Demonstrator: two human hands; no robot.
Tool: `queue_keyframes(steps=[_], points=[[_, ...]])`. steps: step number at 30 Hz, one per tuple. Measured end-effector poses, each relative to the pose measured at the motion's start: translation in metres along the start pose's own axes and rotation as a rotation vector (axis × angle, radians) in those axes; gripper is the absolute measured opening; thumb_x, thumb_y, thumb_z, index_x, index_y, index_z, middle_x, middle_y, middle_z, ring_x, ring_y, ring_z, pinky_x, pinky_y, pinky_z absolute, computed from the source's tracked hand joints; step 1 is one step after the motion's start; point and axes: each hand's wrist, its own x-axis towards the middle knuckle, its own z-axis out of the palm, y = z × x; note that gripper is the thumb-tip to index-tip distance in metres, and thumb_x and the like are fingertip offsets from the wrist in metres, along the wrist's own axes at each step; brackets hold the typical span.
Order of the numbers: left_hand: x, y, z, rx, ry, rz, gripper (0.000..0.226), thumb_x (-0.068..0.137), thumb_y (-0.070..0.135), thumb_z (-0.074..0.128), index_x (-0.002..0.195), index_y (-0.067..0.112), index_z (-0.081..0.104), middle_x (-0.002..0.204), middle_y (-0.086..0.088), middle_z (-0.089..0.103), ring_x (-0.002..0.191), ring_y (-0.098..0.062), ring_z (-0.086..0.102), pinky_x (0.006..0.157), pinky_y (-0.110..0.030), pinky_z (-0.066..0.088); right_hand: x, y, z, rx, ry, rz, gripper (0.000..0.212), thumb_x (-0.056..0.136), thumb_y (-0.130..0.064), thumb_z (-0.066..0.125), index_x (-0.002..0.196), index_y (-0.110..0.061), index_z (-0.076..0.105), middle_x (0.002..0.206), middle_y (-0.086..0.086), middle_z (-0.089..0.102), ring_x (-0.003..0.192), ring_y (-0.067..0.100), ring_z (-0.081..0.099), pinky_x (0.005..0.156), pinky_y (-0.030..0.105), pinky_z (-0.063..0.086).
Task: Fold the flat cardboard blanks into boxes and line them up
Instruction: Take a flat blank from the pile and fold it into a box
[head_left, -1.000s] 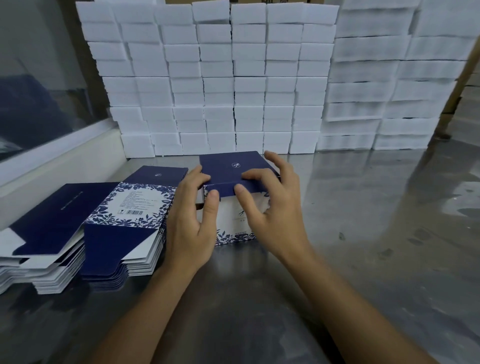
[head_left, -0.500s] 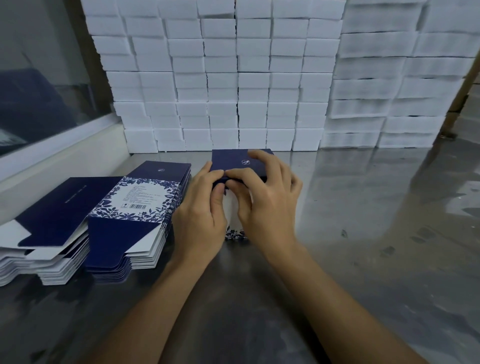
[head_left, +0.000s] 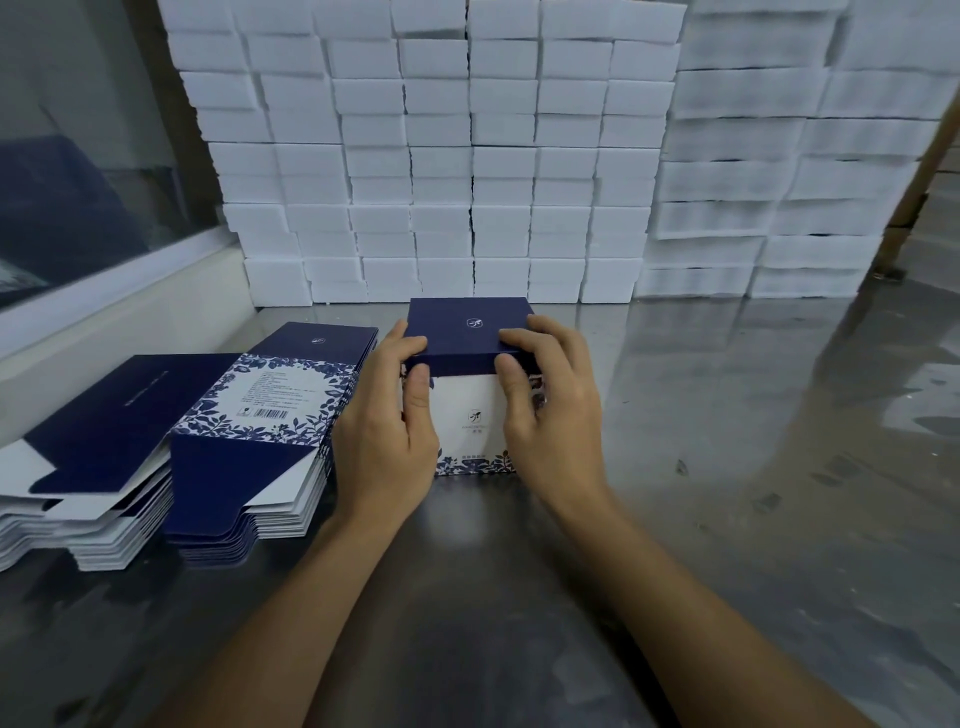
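Stacked white blocks (head_left: 467, 156) are piled as a wall along the far edge of a grey, reflective desk (head_left: 753, 467), and a glass pane in a white frame (head_left: 104, 312) is seen at the left. At the centre of the desk a folded box (head_left: 470, 405) is stood upright, its dark blue lid panel turned up and its white front face, printed with a small logo and a blue floral band along the bottom, turned toward the camera. The box is held between both hands. The left hand (head_left: 387, 431) is placed against the box's left side, with its thumb laid on the front face near the top corner and its fingers curled over the left edge of the lid. The right hand (head_left: 556, 410) is set against the right side in the same way, thumb on the front face, fingers curled onto the lid's right edge. Each grip is thus closed round the box, one at either side. Just left of the left hand, two stacks of flat blanks are laid side by side on the desk: the nearer stack (head_left: 260, 441) is topped by a floral, barcode-printed panel, and the farther stack (head_left: 88, 457) by a plain dark blue panel.
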Motion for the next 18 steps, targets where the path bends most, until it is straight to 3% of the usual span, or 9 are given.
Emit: queue_keyframes(steps=[3, 6, 9, 12, 15, 16, 18], points=[[0.000, -0.001, -0.001, -0.004, 0.004, -0.010, 0.026, 0.101, 0.026, 0.043, 0.124, 0.018, 0.055, 0.144, 0.004, 0.051, 0.109, -0.025, 0.063, 0.083, -0.017, 0.041, 0.001, 0.002, -0.003, 0.070, 0.003, 0.041, 0.017, 0.100, -0.011, 0.058, 0.116, -0.008, 0.062, 0.131, 0.005, 0.054, 0.108, 0.006, 0.057, 0.083, 0.010, 0.044], [-0.001, -0.002, -0.001, 0.002, 0.001, -0.011, 0.026, 0.101, 0.025, 0.043, 0.124, 0.019, 0.054, 0.145, 0.005, 0.050, 0.106, -0.028, 0.064, 0.081, -0.021, 0.043, 0.006, 0.004, -0.003, 0.065, -0.007, 0.067, 0.011, 0.098, -0.007, 0.060, 0.108, -0.007, 0.062, 0.125, 0.006, 0.056, 0.100, 0.007, 0.057, 0.081, 0.009, 0.042], [-0.002, -0.003, 0.000, -0.009, -0.025, -0.026, 0.027, 0.103, 0.024, 0.045, 0.129, 0.022, 0.052, 0.148, 0.007, 0.048, 0.107, -0.030, 0.063, 0.082, -0.025, 0.045, 0.007, 0.003, -0.004, -0.034, 0.040, -0.005, 0.008, 0.095, -0.004, 0.063, 0.102, -0.005, 0.066, 0.119, 0.008, 0.060, 0.098, 0.014, 0.059, 0.083, 0.025, 0.046], [-0.004, -0.003, 0.000, 0.009, -0.064, -0.037, 0.038, 0.102, 0.030, 0.043, 0.140, 0.031, 0.046, 0.141, 0.010, 0.054, 0.108, -0.021, 0.062, 0.083, -0.026, 0.046, 0.004, -0.002, -0.002, -0.361, 0.131, -0.234, 0.018, 0.088, 0.000, 0.063, 0.100, -0.008, 0.073, 0.113, 0.007, 0.068, 0.101, 0.030, 0.062, 0.084, 0.041, 0.044], [-0.004, 0.001, -0.001, -0.008, -0.141, -0.059, 0.048, 0.101, 0.042, 0.037, 0.147, 0.050, 0.026, 0.128, 0.039, 0.044, 0.099, 0.004, 0.054, 0.078, -0.023, 0.044, -0.001, -0.012, 0.003, -0.443, 0.102, -0.349, 0.033, 0.084, -0.004, 0.055, 0.108, -0.015, 0.075, 0.113, 0.002, 0.070, 0.106, 0.023, 0.065, 0.091, 0.041, 0.038], [-0.005, 0.001, -0.001, -0.005, -0.163, -0.075, 0.050, 0.100, 0.045, 0.034, 0.148, 0.053, 0.020, 0.127, 0.039, 0.044, 0.096, 0.006, 0.051, 0.077, -0.023, 0.043, -0.003, -0.014, 0.005, -0.444, 0.087, -0.346, 0.034, 0.084, -0.006, 0.056, 0.110, -0.016, 0.075, 0.115, 0.001, 0.070, 0.109, 0.022, 0.065, 0.094, 0.041, 0.038], [-0.005, 0.001, -0.002, 0.018, -0.195, -0.095, 0.053, 0.101, 0.047, 0.033, 0.151, 0.049, 0.016, 0.135, 0.022, 0.051, 0.098, 0.005, 0.051, 0.079, -0.024, 0.042, -0.005, -0.015, 0.010, -0.445, 0.056, -0.317, 0.035, 0.084, -0.008, 0.058, 0.115, -0.015, 0.074, 0.121, 0.002, 0.069, 0.118, 0.021, 0.062, 0.101, 0.042, 0.037]])
